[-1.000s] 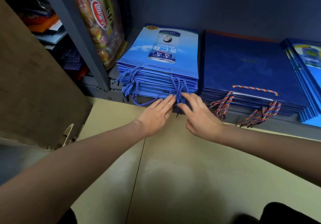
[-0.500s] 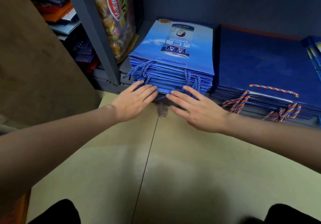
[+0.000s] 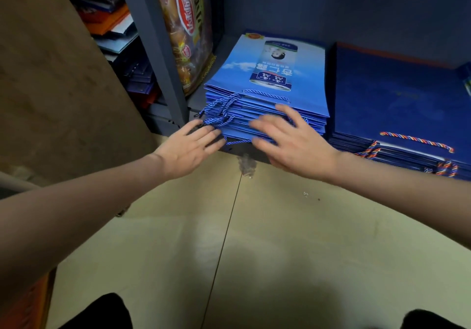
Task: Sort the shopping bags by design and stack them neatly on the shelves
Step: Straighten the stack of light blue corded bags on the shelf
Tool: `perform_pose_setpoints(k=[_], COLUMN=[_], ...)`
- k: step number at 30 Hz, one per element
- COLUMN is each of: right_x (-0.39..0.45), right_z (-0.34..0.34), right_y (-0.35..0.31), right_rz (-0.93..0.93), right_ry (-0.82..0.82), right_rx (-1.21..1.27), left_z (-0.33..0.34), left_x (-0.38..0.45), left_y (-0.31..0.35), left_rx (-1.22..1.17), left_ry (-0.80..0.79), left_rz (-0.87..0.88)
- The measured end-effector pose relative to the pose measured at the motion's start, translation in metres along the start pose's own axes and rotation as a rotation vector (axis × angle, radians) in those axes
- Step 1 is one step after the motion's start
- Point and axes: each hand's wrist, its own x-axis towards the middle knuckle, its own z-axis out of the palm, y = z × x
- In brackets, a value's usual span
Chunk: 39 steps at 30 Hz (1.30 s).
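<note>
On the low shelf [image 3: 229, 150] sits a pile of light blue bags [image 3: 267, 109]. The left hand [image 3: 188, 147] and right hand [image 3: 293, 140], fingers flat and holding nothing, press its front edge, probably to square it. Dark blue bags [image 3: 397, 94] lie just beside. Rope handles [image 3: 219, 114] dangle in front, and a snack packet [image 3: 188, 30] leans nearby.

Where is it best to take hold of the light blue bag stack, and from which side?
Probably by its two side edges, low down, coming from the front. The light blue stack lies flat with its open front edge and loose rope handles facing out, where the left hand and right hand already are; handles alone would lift single bags.
</note>
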Motion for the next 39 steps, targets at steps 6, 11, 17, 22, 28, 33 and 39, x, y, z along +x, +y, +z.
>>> perform_pose_setpoints(k=[6,11,17,22,28,33,39], right_x=[0.019,0.024,0.029,0.042,0.046,0.042,0.041], right_z=[0.015,0.019,0.008,-0.007,-0.011,-0.006,-0.007], right_y=[0.014,0.017,0.044,0.074,0.082,0.075,0.078], right_rz=[0.333,0.343,0.295,0.266,0.259,0.244,0.251], right_ry=[-0.315,-0.255,-0.081,-0.051,-0.058,-0.058,-0.042], right_rx=[-0.176,-0.152,-0.151,-0.16,-0.149,-0.168,-0.153], left_z=[-0.014,-0.028,-0.031,-0.04,-0.054,-0.041,-0.052], left_x=[0.007,0.026,0.029,0.032,0.042,0.053,0.069], left_y=[0.033,0.034,0.033,0.041,0.056,0.046,0.033], left_rx=[-0.112,-0.205,-0.218,-0.398,-0.452,-0.342,-0.34], left_ry=[-0.013,0.053,0.121,-0.019,0.187,0.029,-0.007], left_rz=[0.062,-0.006,-0.119,-0.257,-0.092,-0.066,-0.263])
